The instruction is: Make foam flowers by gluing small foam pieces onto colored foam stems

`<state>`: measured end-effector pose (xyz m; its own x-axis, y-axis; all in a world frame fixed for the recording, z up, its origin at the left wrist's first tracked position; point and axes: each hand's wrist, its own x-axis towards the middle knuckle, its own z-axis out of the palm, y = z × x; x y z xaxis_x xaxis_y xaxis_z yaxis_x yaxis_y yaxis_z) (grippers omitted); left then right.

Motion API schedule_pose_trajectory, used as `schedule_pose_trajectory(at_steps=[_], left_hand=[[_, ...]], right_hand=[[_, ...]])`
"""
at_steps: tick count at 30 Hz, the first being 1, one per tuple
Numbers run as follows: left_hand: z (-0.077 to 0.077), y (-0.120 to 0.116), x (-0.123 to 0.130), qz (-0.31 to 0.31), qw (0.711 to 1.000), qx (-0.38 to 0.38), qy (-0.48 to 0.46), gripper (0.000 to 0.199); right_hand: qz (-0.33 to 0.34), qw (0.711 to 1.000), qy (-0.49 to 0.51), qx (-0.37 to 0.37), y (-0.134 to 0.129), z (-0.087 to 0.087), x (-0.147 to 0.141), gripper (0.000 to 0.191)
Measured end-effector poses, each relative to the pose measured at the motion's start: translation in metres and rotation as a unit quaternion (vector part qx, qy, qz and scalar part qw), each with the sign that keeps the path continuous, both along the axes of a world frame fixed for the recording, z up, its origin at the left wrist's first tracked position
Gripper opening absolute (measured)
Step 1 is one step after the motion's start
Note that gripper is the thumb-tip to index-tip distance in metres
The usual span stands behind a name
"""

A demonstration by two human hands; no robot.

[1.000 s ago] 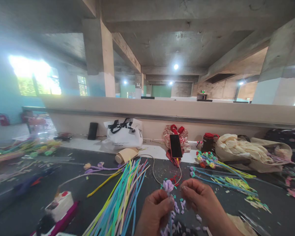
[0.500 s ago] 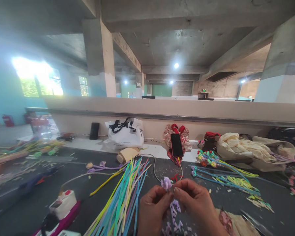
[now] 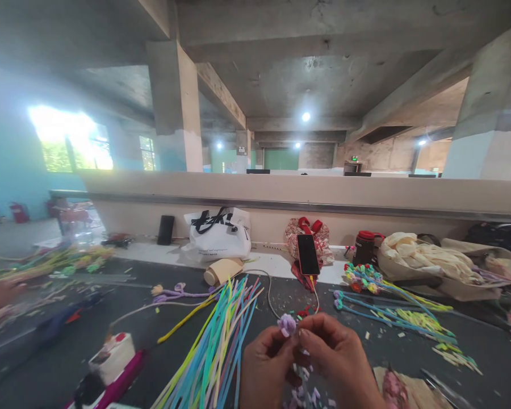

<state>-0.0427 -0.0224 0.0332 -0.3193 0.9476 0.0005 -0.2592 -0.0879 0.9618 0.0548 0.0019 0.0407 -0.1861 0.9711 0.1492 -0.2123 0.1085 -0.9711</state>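
A small fluffy purple flower (image 3: 287,325) is pinched between the fingertips of both hands at the lower middle. My left hand (image 3: 264,363) grips it from below and the left, its fingers closed. Close beside it, my right hand (image 3: 338,355) has its thumb and forefinger pressed together at the flower's right side. Purple offcuts (image 3: 300,392) lie on the dark table beneath the hands. Left of my left hand spreads a bundle of coloured fuzzy stems (image 3: 213,341). What the lower fingers hold is partly hidden.
A phone (image 3: 307,254) leans on a red-patterned bag, its cable looping behind the hands. A white power strip (image 3: 113,358) stands at the left. Finished blue stems (image 3: 392,315) and scissors (image 3: 440,386) lie at the right. Another person's hand (image 3: 2,295) shows at the far left.
My right hand has come in closer to my left hand, covering more of the purple pieces below. The flower has turned slightly, and the view has shifted a little.
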Motion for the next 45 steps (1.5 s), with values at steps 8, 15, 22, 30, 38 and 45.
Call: schedule_pose_trajectory(at_steps=[8,15,22,30,38,45], left_hand=[[-0.003,0.000,0.000,-0.054,0.997,0.019,-0.056,0.030],[-0.004,-0.004,-0.001,-0.137,0.975,0.033,-0.173,0.022],[-0.013,0.001,-0.001,-0.187,0.961,0.087,-0.186,0.020],[-0.016,0.003,-0.005,-0.214,0.965,0.086,-0.125,0.027],[-0.021,0.008,-0.005,-0.228,0.964,0.091,-0.105,0.031],[-0.018,0.008,-0.005,-0.226,0.968,0.064,-0.082,0.032]], right_hand=[[-0.006,1.000,-0.008,0.027,0.010,0.000,0.016,0.024],[0.011,0.993,-0.048,0.111,0.003,0.003,0.019,0.020],[-0.003,0.989,-0.082,0.121,-0.006,0.012,0.010,0.022],[-0.011,0.988,-0.092,0.124,-0.008,0.020,0.010,0.023],[-0.004,0.993,-0.066,0.102,-0.006,0.011,0.007,0.025],[-0.030,0.987,-0.097,0.129,-0.009,0.017,0.008,0.029]])
